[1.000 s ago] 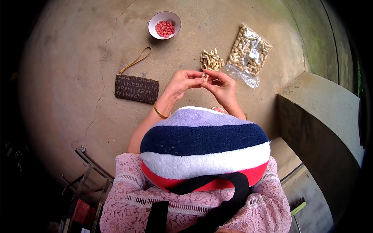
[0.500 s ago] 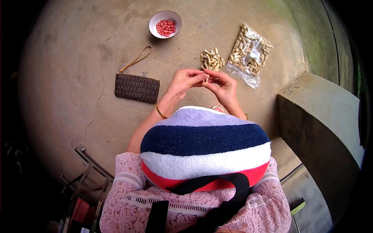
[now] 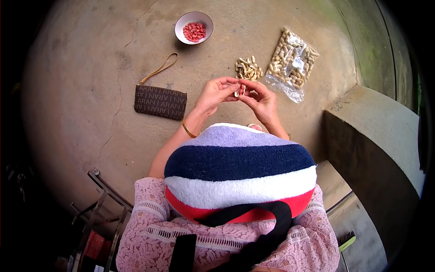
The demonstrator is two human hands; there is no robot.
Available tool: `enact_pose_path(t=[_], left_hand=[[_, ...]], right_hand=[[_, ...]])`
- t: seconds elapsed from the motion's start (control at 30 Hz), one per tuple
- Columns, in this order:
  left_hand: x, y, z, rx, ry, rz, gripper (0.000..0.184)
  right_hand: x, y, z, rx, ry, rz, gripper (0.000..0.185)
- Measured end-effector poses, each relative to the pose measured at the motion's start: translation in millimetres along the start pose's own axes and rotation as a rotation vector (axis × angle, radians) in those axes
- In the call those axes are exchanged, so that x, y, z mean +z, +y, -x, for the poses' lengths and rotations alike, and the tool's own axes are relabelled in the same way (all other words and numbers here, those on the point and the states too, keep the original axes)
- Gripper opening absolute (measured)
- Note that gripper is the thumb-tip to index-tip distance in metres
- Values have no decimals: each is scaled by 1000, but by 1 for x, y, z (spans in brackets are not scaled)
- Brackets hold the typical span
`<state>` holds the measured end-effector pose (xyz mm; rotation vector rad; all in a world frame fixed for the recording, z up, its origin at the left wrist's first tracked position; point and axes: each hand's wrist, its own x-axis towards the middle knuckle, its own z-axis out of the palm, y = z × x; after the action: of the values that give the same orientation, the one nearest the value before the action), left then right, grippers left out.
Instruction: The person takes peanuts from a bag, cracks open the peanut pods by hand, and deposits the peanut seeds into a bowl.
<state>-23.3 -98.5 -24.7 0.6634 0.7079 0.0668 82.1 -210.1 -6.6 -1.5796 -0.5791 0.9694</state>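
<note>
Between my two hands a peanut (image 3: 241,90) is split open, red kernels showing in the pale shell. My left hand (image 3: 218,94) pinches one side of it with thumb and forefinger. On the other side, my right hand (image 3: 262,100) grips the shell the same way. Just beyond my fingers lies a pile of empty peanut shells (image 3: 248,69) on the concrete floor. A clear plastic bag of unshelled peanuts (image 3: 292,59) rests to the right of the pile. Farther off, a white bowl (image 3: 180,28) holds many red kernels.
A dark brown wristlet pouch (image 3: 160,102) with a tan strap lies on the floor at left. A striped cushion (image 3: 240,163) covers my lap. At right stands a low concrete ledge (image 3: 376,113); a green-handled brush (image 3: 347,242) is at lower right, a metal frame (image 3: 106,195) at lower left.
The peanut shell has come apart between my fingers, so its red kernels now show. Both hands stay in nearly the same place.
</note>
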Motion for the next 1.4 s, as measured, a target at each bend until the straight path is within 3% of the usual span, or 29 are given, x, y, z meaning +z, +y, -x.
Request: enact_pose_path(t=[0.07,0.13,0.33,0.77,0.97,1.07,1.13,1.4], left_hand=[[2,-2,-1,16,31,-11,19],[5,-5,-2,19,37,-18,18],[2,-14,-8,-1,43,-1,19],[-3,-10,-7,-21,-104,126,26],[-2,-7,2,-19,-102,308,29],[1,-4,5,-5,-110,298,29],[0,-5,0,-17,-107,248,29],[-5,-6,-3,-74,-155,187,28]], right_hand=[[-1,-1,0,-41,-4,28,36],[-1,-6,-1,-177,9,299,35],[1,-11,0,-216,19,459,33],[1,-10,0,-195,10,451,36],[-12,32,1,-29,28,79,29],[-13,29,1,92,38,89,28],[-7,10,1,175,73,-190,26],[-10,14,2,384,150,-575,29]])
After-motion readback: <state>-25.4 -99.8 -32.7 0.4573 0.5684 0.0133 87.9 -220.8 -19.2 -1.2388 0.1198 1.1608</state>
